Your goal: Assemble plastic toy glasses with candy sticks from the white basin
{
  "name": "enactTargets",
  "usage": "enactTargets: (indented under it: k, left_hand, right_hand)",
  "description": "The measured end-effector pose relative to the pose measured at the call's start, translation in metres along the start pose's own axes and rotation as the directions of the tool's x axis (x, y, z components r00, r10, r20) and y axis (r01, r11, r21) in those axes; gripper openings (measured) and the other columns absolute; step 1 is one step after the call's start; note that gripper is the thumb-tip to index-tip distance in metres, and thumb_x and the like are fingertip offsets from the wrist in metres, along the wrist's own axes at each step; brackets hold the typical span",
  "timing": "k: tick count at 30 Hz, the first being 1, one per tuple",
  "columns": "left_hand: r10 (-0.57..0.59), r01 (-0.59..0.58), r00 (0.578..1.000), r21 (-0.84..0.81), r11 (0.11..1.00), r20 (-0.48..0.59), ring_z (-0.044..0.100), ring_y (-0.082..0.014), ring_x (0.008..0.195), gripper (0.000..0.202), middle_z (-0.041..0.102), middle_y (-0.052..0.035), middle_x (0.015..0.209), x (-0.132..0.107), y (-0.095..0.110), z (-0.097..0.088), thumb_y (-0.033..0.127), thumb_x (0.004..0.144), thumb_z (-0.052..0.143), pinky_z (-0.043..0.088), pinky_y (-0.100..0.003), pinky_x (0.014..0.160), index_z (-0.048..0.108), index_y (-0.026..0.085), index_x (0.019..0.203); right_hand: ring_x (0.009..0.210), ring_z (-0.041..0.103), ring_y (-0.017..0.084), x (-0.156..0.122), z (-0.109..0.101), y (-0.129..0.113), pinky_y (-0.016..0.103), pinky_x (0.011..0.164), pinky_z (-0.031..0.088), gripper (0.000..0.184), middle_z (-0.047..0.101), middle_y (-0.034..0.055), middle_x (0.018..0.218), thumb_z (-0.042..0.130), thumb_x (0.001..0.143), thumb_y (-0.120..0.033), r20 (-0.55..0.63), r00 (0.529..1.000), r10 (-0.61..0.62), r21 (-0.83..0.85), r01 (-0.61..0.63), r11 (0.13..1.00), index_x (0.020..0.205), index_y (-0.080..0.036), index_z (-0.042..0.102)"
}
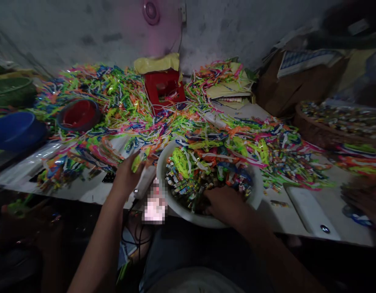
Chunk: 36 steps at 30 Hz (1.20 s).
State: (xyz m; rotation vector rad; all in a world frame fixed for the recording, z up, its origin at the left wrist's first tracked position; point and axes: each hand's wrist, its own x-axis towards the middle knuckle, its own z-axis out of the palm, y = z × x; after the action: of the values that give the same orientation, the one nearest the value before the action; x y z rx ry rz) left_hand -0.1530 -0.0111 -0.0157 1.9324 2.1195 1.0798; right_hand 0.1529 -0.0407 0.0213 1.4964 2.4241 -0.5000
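Note:
My right hand (223, 204) reaches into a white basin (163, 191), its curled fingers among small, colourful, wrapped-looking pieces (181, 189). What those fingers hold is hidden in the pile. Bright plastic strip-like pieces (183, 162), mostly yellow-green, lie on top in the basin. To the left of the basin, my left hand (129, 173) is raised above the table edge, with a yellow-green plastic piece (135, 162) between thumb and fingers. Just right of that hand lies a white, long-bodied device (146, 181).
Heaps of colourful plastic strips (114, 93) cover the table's back. A red stool-like stand (165, 87), blue bowl (16, 130), red bowl (79, 114) and brown basket (322, 130) stand around. Another white device (311, 211) lies right. Other people's hands (363, 199) show at both sides.

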Motion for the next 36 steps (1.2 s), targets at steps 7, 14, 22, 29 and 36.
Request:
enactTargets:
  k: [7,14,22,29,36]
  left_hand:
    - [0.309,-0.291,0.941,-0.133,0.947,0.138,0.043,-0.0242,0.127,0.048,0.049,-0.0158,0.135,0.057,0.064,0.04,0.03,0.084,0.053,0.033,-0.039,0.107,0.048,0.012,0.128]
    - [0.468,-0.487,0.802,-0.047,0.872,0.372,0.046,-0.0277,0.123,0.064,0.05,-0.0186,0.133,0.097,0.095,0.089,0.012,0.073,0.061,0.036,-0.039,0.103,0.044,0.009,0.134]
    - [0.523,-0.548,0.793,-0.009,0.836,0.312,0.053,-0.0269,0.11,0.044,0.058,-0.0116,0.125,0.064,0.102,0.064,0.024,0.084,0.056,0.036,-0.042,0.099,0.053,0.017,0.127]
    - [0.201,-0.237,0.971,-0.438,0.867,-0.128,0.058,-0.0173,0.084,0.017,0.066,-0.0031,0.087,0.006,0.103,0.009,0.036,0.081,0.062,0.045,-0.029,0.08,0.065,0.021,0.087]
    - [-0.278,0.504,0.846,-0.853,0.134,0.455,0.066,-0.0143,0.072,0.036,0.065,-0.0026,0.096,-0.029,0.112,0.004,0.054,0.083,0.053,0.053,-0.027,0.063,0.045,0.025,0.105]
  right_hand:
    - [0.083,0.07,0.028,0.011,0.009,0.0,0.03,0.068,0.049,0.025,0.073,0.016,0.088,0.058,0.072,-0.02,0.004,0.996,-0.089,-0.017,0.089,0.996,0.09,-0.012,0.074]
    - [0.079,0.07,0.026,0.01,0.008,0.003,0.026,0.064,0.048,0.029,0.074,0.0137,0.086,0.056,0.069,-0.017,-0.028,0.986,-0.163,-0.006,0.163,0.987,0.09,-0.014,0.075]
    - [0.082,0.07,0.031,0.013,0.013,-0.001,0.031,0.066,0.049,0.03,0.072,0.0201,0.088,0.056,0.067,-0.014,-0.052,0.988,-0.144,-0.008,0.143,0.99,0.091,-0.007,0.074]
    - [0.08,0.07,0.028,0.014,0.012,-0.004,0.028,0.065,0.049,0.026,0.073,0.0167,0.087,0.06,0.07,-0.022,-0.034,0.984,-0.178,0.023,0.178,0.984,0.088,-0.011,0.075]
    - [0.072,0.069,0.023,0.012,0.007,-0.001,0.024,0.058,0.044,0.022,0.073,0.0143,0.08,0.06,0.07,-0.021,-0.055,0.98,-0.19,0.054,0.193,0.98,0.084,-0.012,0.074]
